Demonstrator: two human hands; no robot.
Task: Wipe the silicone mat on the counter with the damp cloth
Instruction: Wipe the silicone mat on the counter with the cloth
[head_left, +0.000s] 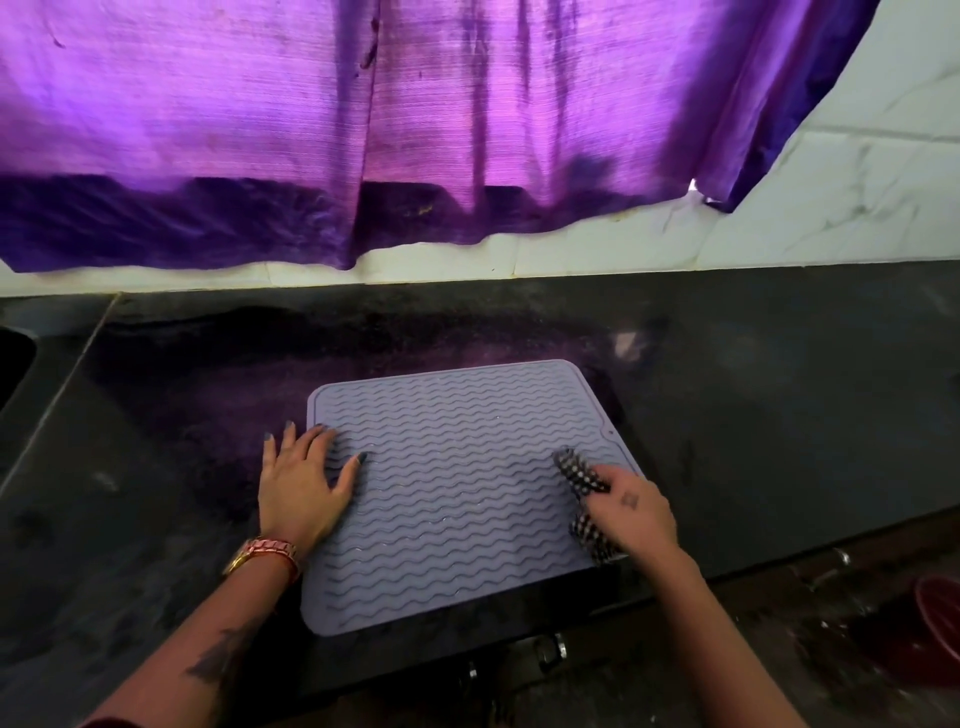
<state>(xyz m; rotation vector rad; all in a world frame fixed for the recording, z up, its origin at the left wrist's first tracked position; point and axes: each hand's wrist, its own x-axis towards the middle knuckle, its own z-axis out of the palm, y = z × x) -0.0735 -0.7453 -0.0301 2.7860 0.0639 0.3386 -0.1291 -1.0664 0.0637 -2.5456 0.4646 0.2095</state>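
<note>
A grey-lilac silicone mat (457, 488) with wavy ridges lies flat on the dark counter (779, 395), its near edge close to the counter's front. My left hand (301, 483) rests flat with spread fingers on the mat's left edge. My right hand (631, 512) grips a bunched dark cloth with white dots (579, 475) and holds it down on the mat's right side. Part of the cloth is hidden under my fingers.
A purple curtain (363, 130) hangs over the white tiled wall (857, 197) behind the counter. A sink's edge (15, 358) shows at the far left. A red bucket (940, 618) stands on the floor at lower right, below the counter's front edge.
</note>
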